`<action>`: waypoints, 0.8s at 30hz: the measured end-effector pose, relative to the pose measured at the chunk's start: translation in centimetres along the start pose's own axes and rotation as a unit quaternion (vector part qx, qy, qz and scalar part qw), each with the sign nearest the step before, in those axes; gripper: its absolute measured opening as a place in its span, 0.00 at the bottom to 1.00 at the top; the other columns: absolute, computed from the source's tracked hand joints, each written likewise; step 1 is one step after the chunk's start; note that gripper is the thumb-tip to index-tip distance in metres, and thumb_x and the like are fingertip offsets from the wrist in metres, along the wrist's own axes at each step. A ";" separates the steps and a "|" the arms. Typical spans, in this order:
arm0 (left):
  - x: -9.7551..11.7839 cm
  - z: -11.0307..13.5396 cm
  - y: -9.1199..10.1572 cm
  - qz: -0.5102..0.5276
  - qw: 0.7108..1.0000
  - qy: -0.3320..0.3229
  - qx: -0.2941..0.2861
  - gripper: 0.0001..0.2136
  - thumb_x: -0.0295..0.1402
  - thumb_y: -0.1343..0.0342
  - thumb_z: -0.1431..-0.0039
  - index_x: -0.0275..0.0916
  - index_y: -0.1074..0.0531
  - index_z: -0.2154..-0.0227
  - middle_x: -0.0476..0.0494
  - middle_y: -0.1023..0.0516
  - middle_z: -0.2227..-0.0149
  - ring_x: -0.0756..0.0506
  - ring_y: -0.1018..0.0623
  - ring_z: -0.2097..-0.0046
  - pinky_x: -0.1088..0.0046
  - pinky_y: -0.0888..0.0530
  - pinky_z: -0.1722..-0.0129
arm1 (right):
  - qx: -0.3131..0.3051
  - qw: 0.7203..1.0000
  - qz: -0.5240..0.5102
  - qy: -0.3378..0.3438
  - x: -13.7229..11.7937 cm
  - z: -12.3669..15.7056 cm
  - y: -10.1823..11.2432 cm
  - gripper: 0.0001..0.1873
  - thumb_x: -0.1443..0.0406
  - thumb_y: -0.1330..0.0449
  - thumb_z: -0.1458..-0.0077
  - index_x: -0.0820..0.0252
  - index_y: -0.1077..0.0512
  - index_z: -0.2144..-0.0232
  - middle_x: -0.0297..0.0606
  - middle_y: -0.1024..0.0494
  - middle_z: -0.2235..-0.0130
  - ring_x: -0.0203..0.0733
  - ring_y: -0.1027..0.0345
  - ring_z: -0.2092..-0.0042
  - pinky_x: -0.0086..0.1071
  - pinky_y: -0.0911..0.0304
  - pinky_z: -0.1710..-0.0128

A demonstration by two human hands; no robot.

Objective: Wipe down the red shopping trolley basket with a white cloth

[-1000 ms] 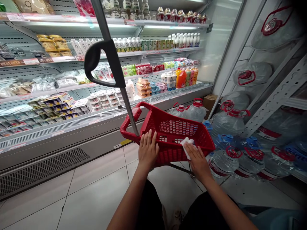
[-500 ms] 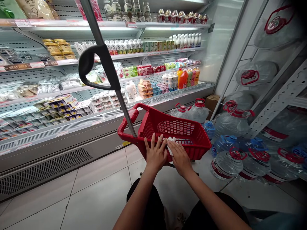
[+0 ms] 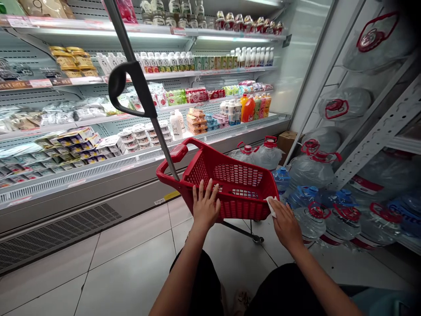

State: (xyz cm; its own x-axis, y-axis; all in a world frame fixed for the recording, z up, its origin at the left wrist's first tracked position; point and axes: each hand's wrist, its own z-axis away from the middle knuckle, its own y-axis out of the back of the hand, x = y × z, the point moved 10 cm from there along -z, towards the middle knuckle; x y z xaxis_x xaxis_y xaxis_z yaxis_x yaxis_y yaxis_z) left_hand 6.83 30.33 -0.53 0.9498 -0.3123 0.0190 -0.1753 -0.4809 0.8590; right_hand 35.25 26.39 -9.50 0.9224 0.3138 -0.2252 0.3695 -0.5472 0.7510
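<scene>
In front of me stands a red plastic shopping basket on wheels (image 3: 243,210), its slotted inside bare to view. A tall grey pole with a black loop handle (image 3: 144,90) rises at its left end. My left hand (image 3: 205,206) lies on the near side with its fingers spread. At the right end of the near rim, my right hand (image 3: 286,221) presses a crumpled white wipe (image 3: 271,206) against the basket's corner. The fingers of that hand are together over the wipe, hiding part of it.
A refrigerated display case (image 3: 138,173) with yogurt cups, cartons and bottles runs along behind the basket. Large water jugs (image 3: 311,219) with red handles crowd the right side, below a white metal rack (image 3: 371,131). Pale floor tiles (image 3: 131,267) lie beneath.
My right hand has slid the wipe rightward along the near rim, from the middle to the right corner. My left hand stays on the near side. The view has shifted slightly.
</scene>
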 end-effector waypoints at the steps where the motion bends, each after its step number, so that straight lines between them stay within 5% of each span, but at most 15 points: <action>1: 0.8 0.1 -0.3 0.007 1.000 -0.005 0.000 0.28 0.38 0.47 0.30 0.51 0.39 0.29 0.51 0.46 0.24 0.31 0.53 0.23 0.38 0.52 0.25 | 0.004 1.000 -0.004 0.004 -1.0 -0.3 -0.2 0.38 0.70 0.56 0.33 0.52 0.53 0.24 0.42 0.32 0.31 0.50 0.40 0.30 0.55 0.49 0.28; 5: 4.2 1.1 -1.5 0.035 0.998 -0.053 -0.007 0.29 0.41 0.44 0.31 0.54 0.39 0.29 0.53 0.48 0.23 0.28 0.56 0.23 0.39 0.46 0.27 | -0.004 0.998 -0.033 0.056 -7.1 -2.5 -1.7 0.40 0.74 0.55 0.36 0.54 0.53 0.24 0.42 0.31 0.31 0.48 0.41 0.29 0.53 0.49 0.27; 8: 4.8 1.4 -1.9 0.033 0.997 -0.070 -0.015 0.30 0.40 0.45 0.31 0.57 0.43 0.27 0.54 0.50 0.23 0.30 0.55 0.23 0.40 0.45 0.27 | -0.009 0.996 -0.050 0.077 -9.4 -3.8 -2.3 0.40 0.75 0.54 0.37 0.54 0.50 0.24 0.42 0.30 0.33 0.48 0.39 0.31 0.52 0.47 0.28; 13: 3.2 1.2 -1.7 0.029 0.996 -0.084 -0.029 0.31 0.38 0.47 0.29 0.59 0.46 0.27 0.56 0.52 0.23 0.34 0.56 0.22 0.44 0.46 0.26 | -0.023 0.995 -0.052 0.086 -7.9 -3.5 -2.0 0.38 0.74 0.55 0.36 0.54 0.46 0.26 0.40 0.29 0.33 0.46 0.38 0.31 0.51 0.46 0.28; 18: 0.3 0.5 -1.6 0.019 0.998 -0.062 -0.025 0.30 0.36 0.47 0.29 0.60 0.45 0.27 0.58 0.52 0.23 0.37 0.55 0.22 0.46 0.46 0.25 | -0.021 0.996 -0.039 0.076 -6.2 -0.9 -0.6 0.40 0.73 0.54 0.35 0.52 0.53 0.24 0.38 0.30 0.32 0.46 0.37 0.32 0.52 0.46 0.27; 24: -1.5 0.7 -2.8 0.003 0.998 0.064 -0.021 0.28 0.42 0.51 0.27 0.41 0.39 0.28 0.37 0.48 0.24 0.32 0.50 0.23 0.43 0.46 0.26 | -0.049 0.988 -0.058 0.134 -10.1 2.8 0.3 0.43 0.75 0.54 0.38 0.54 0.57 0.23 0.37 0.38 0.27 0.44 0.43 0.28 0.49 0.48 0.26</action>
State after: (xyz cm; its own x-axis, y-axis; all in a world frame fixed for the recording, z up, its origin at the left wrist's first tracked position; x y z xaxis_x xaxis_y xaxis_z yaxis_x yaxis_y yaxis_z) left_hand 5.70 31.61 -3.34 0.9744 -0.2074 0.0870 -0.1730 -0.4442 0.8791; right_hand 26.38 20.89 -8.78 0.8062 0.5720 -0.1512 0.4468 -0.4211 0.7893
